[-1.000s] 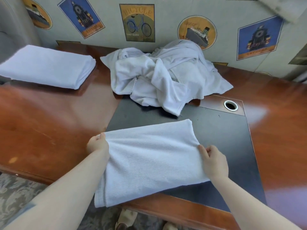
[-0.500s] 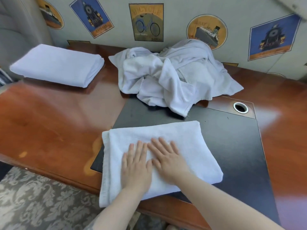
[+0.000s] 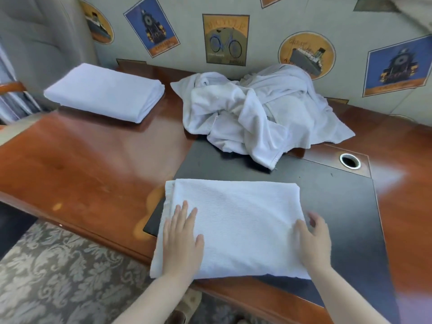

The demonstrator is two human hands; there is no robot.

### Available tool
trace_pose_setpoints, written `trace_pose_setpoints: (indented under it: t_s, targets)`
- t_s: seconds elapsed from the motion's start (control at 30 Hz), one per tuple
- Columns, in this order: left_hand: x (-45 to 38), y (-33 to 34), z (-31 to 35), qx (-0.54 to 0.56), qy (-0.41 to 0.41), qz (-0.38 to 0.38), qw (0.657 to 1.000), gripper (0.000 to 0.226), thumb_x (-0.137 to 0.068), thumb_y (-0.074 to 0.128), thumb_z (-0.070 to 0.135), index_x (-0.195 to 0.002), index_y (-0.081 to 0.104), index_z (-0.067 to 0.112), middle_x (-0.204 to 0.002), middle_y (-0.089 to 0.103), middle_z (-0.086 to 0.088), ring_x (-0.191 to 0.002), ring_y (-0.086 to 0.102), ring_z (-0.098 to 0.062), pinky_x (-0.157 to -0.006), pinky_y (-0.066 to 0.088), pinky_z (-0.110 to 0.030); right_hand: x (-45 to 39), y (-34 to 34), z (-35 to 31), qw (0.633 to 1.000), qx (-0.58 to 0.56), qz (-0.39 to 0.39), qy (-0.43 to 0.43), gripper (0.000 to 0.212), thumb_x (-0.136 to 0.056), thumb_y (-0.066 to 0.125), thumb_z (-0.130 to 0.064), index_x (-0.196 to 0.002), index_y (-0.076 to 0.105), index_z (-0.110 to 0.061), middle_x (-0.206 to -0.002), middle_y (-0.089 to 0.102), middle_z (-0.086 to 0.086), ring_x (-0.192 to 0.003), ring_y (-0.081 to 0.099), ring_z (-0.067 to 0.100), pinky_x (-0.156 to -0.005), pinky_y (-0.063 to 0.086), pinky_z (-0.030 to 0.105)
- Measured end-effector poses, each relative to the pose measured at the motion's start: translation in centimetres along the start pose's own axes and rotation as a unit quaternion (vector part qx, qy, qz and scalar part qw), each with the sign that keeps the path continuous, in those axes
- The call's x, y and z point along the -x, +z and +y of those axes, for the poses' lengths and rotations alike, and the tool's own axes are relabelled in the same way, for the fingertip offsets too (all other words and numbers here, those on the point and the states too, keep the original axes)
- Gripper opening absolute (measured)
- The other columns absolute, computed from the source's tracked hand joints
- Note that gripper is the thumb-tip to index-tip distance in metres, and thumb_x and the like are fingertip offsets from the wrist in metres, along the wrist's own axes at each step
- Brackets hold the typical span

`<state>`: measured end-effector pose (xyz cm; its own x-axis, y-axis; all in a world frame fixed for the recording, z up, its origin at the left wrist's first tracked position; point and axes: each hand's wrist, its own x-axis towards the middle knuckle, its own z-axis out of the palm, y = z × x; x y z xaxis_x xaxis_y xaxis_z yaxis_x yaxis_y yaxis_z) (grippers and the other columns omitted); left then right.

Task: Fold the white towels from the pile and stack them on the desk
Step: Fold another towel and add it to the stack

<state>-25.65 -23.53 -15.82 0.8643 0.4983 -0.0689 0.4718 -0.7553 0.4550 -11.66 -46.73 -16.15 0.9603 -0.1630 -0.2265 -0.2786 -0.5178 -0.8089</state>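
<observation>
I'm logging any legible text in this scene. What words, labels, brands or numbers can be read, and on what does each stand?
"BICYCLE": across the top of the bicycle poster on the wall.
Smaller lines under the bicycle on that poster: too blurred to read.
Lettering on the round ship poster: partly hidden and blurred, unreadable.
Orange banners on the blue clock posters: blurred, unreadable.
The white towels and the desk: no text visible.

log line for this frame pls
left hand flat on folded towel | right hand at its right edge | pile unfolded | stack far-left
</observation>
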Motion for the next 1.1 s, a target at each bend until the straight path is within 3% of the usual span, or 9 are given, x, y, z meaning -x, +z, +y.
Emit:
trace_pose_setpoints:
  t_s: [0.1, 0.13, 0.2, 0.23, 0.3, 0.53, 0.7, 0.9, 1.1]
  targets:
    - [5.3, 0.1, 3.0, 0.288, -0.074, 0.020, 0.955, 0.028, -0.092, 0.062, 0.010, -0.103, 0.064, 0.035, -0.115, 0.058, 0.032, -0.116, 0.049, 0.010, -0.098, 0.036, -0.004, 3.7, -1.8, 2.0, 0.969, -0.132, 0.082, 0.192, 0.050, -0.089, 0.064, -0.021, -0.135, 0.047, -0.009, -0.134, 0.054, 0.009, -0.115, 0.053, 0.026, -0.096, 0.040, 0.037]
    - [6.4, 0.4, 3.7, 0.379, -0.176, -0.002, 0.909, 0.023, -0.089, 0.065, 0.005, -0.093, 0.068, 0.028, -0.096, 0.067, 0.023, -0.098, 0.061, 0.002, -0.083, 0.048, -0.010, 4.8, -2.3, 2.7, 0.946, -0.184, 0.075, 0.255, 0.048, -0.090, 0.065, -0.023, -0.131, 0.050, -0.005, -0.132, 0.056, 0.011, -0.113, 0.054, 0.029, -0.096, 0.042, 0.039]
    - [7.4, 1.2, 4.2, 0.533, -0.388, -0.057, 0.750, 0.008, -0.088, 0.065, -0.001, -0.092, 0.069, 0.005, -0.074, 0.072, 0.000, -0.076, 0.067, -0.019, -0.067, 0.054, -0.024, 6.8, -2.3, 2.8, 0.889, -0.302, 0.020, 0.343, 0.038, -0.091, 0.065, -0.025, -0.122, 0.053, -0.008, -0.129, 0.059, 0.012, -0.109, 0.057, 0.028, -0.097, 0.044, 0.039]
    - [7.5, 1.4, 4.4, 0.582, -0.447, -0.092, 0.674, 0.010, -0.089, 0.065, 0.001, -0.098, 0.067, -0.003, -0.078, 0.072, -0.012, -0.078, 0.066, -0.026, -0.072, 0.052, -0.031, 7.4, -2.2, 2.4, 0.862, -0.348, -0.010, 0.368, 0.038, -0.091, 0.065, -0.025, -0.124, 0.052, -0.011, -0.128, 0.059, 0.011, -0.109, 0.056, 0.027, -0.100, 0.044, 0.039]
    - [7.1, 1.7, 4.1, 0.632, -0.486, -0.135, 0.589, 0.029, -0.091, 0.065, 0.012, -0.112, 0.061, -0.008, -0.106, 0.066, -0.021, -0.097, 0.062, -0.032, -0.091, 0.045, -0.039, 7.8, -1.5, 1.3, 0.824, -0.398, -0.049, 0.399, 0.051, -0.087, 0.070, -0.023, -0.132, 0.046, -0.015, -0.123, 0.057, 0.008, -0.113, 0.055, 0.026, -0.107, 0.041, 0.041]
    - [4.3, 1.4, 6.9, 0.716, -0.533, -0.080, 0.443, 0.075, -0.080, 0.078, 0.034, -0.138, 0.044, 0.001, -0.142, 0.049, -0.015, -0.135, 0.044, -0.028, -0.116, 0.030, -0.037, 8.4, 2.7, -1.5, 0.823, -0.416, -0.050, 0.384, 0.056, -0.069, 0.086, -0.013, -0.117, 0.059, -0.006, -0.104, 0.068, 0.005, -0.095, 0.065, 0.024, -0.088, 0.053, 0.037]
    - [3.3, 1.9, 8.5, 0.710, -0.554, 0.028, 0.434, 0.039, -0.078, 0.080, 0.018, -0.110, 0.059, 0.010, -0.098, 0.066, -0.010, -0.086, 0.063, -0.028, -0.091, 0.052, -0.040, 8.9, 2.2, -1.6, 0.808, -0.442, -0.017, 0.389, 0.051, -0.067, 0.087, -0.015, -0.108, 0.059, -0.005, -0.094, 0.068, 0.004, -0.079, 0.066, 0.019, -0.066, 0.050, 0.032]
    - [5.5, 1.2, 5.8, 0.806, -0.413, -0.013, 0.423, 0.061, -0.060, 0.084, 0.016, -0.118, 0.065, 0.014, -0.107, 0.073, -0.015, -0.104, 0.067, -0.038, -0.096, 0.050, -0.050, 10.4, 0.4, -3.1, 0.715, -0.551, -0.153, 0.403, 0.039, -0.068, 0.079, -0.009, -0.106, 0.069, -0.010, -0.093, 0.076, 0.010, -0.074, 0.075, 0.027, -0.054, 0.058, 0.034]
    - [3.8, -3.3, 0.7, 0.833, -0.339, -0.019, 0.437, 0.060, -0.070, 0.078, 0.025, -0.127, 0.060, 0.021, -0.116, 0.070, -0.013, -0.106, 0.067, -0.038, -0.080, 0.057, -0.047, 13.0, 3.9, -6.4, 0.792, -0.525, -0.194, 0.243, 0.047, -0.075, 0.072, -0.011, -0.121, 0.064, -0.010, -0.112, 0.073, 0.006, -0.100, 0.071, 0.023, -0.082, 0.053, 0.038]
